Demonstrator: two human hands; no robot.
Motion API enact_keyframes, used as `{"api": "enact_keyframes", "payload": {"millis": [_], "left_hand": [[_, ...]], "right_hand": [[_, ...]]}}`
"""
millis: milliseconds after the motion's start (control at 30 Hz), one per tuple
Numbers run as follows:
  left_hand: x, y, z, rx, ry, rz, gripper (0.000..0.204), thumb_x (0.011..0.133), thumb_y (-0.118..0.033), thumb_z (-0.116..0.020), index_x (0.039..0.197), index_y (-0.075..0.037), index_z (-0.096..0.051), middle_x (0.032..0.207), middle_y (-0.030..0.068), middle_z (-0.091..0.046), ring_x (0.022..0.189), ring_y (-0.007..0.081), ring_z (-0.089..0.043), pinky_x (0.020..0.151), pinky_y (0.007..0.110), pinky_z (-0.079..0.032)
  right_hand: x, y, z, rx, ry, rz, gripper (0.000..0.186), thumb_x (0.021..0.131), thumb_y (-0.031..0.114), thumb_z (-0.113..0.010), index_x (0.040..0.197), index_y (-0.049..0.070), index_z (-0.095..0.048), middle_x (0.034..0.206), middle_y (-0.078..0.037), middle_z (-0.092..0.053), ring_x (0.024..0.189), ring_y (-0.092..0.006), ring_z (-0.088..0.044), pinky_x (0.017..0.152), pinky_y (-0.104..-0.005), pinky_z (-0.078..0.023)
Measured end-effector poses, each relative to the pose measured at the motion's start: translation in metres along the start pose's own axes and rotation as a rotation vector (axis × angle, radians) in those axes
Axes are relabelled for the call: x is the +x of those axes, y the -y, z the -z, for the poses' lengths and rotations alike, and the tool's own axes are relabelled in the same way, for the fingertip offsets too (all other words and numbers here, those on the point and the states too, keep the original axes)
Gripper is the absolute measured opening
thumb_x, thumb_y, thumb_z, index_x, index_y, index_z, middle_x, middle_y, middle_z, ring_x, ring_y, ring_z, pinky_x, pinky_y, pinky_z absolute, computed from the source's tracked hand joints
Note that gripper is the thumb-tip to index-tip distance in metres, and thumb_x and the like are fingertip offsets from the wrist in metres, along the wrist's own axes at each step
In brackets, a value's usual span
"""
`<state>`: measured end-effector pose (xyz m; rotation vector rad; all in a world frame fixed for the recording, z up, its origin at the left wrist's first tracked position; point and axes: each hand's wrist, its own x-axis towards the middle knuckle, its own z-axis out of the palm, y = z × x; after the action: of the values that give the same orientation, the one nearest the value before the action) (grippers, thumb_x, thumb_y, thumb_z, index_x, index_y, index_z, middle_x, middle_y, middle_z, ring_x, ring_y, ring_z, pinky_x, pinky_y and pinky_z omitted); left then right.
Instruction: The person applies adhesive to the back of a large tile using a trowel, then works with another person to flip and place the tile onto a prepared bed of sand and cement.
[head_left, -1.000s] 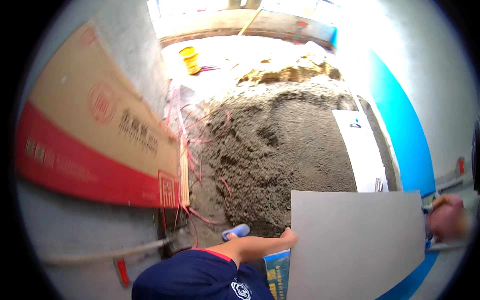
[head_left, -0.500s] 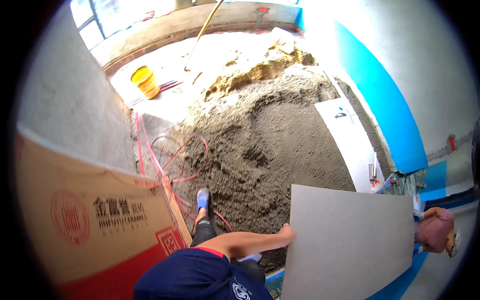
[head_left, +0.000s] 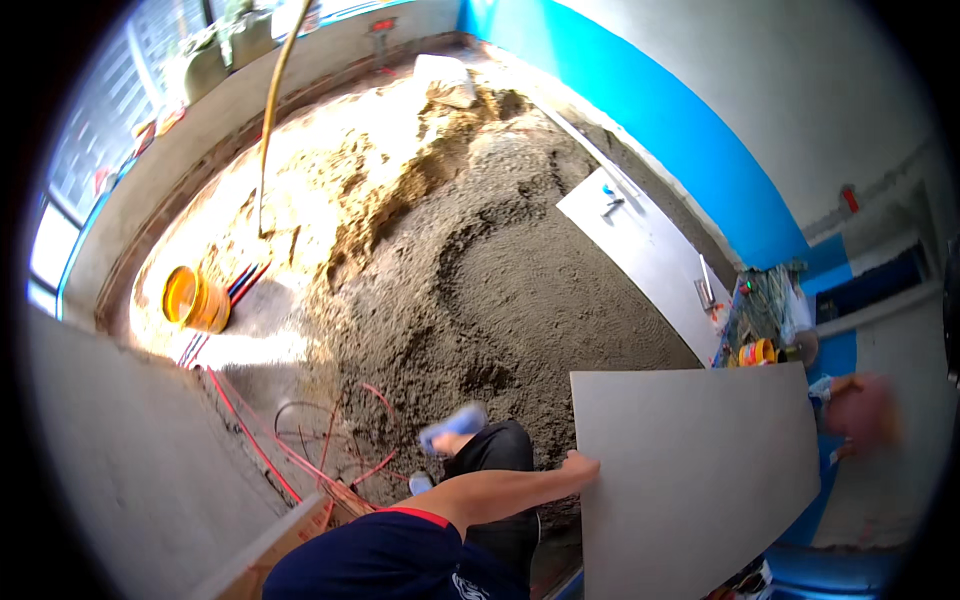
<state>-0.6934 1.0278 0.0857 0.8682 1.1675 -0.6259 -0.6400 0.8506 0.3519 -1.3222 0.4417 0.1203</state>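
My left hand [head_left: 580,470] is closed on the near-left edge of a large grey tile [head_left: 695,480], its bare arm reaching across my body from a navy sleeve. The tile is tilted, its flat, plain face toward me. My right hand is out of sight. At the tile's far right edge stands a blurred co-worker [head_left: 865,412] in a pink top, both arms stretched toward it; their grip is hard to make out. Beyond the tile lies a bed of damp grey mortar [head_left: 550,290], and one of my feet in a blue shoe [head_left: 453,428] is lifted over its near side.
A white tile [head_left: 650,265] with small tools on it lies along the blue-banded wall [head_left: 690,160]. Back left are a yellow bucket [head_left: 197,300] and a sand heap [head_left: 370,180]. Pink pipes [head_left: 300,465] run near my feet. A carton [head_left: 285,535] stands lower left.
My view has swung right and I have stepped forward, one foot now raised. The carton has mostly left view. My left hand keeps hold of the tile as the co-worker moves with it.
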Motion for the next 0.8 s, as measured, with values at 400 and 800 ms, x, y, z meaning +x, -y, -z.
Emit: {"api": "enact_keyframes", "payload": {"millis": [400, 800], "left_hand": [[0.069, -0.175, 0.136, 0.352, -0.021, -0.092, 0.058, 0.083, -0.027, -0.061, 0.128, 0.003, -0.042, 0.123, 0.0216, -0.057, 0.113, 0.0375, -0.057, 0.091, 0.046, -0.049], [0.097, -0.429, 0.253, 0.321, -0.08, -0.152, 0.05, 0.078, -0.018, -0.058, 0.121, 0.005, -0.047, 0.112, 0.0211, -0.06, 0.103, 0.0347, -0.061, 0.082, 0.046, -0.051]], "right_hand": [[-0.028, -0.198, -0.098, 0.228, -0.463, -0.326, 0.039, 0.091, 0.048, -0.058, 0.08, 0.013, -0.044, 0.073, -0.003, -0.037, 0.063, -0.0188, -0.035, 0.054, -0.0296, -0.035], [-0.024, -0.301, -0.279, 0.483, -0.683, -0.536, 0.041, 0.089, 0.05, -0.061, 0.073, 0.016, -0.044, 0.065, -0.001, -0.035, 0.055, -0.0175, -0.033, 0.047, -0.028, -0.035]]}}
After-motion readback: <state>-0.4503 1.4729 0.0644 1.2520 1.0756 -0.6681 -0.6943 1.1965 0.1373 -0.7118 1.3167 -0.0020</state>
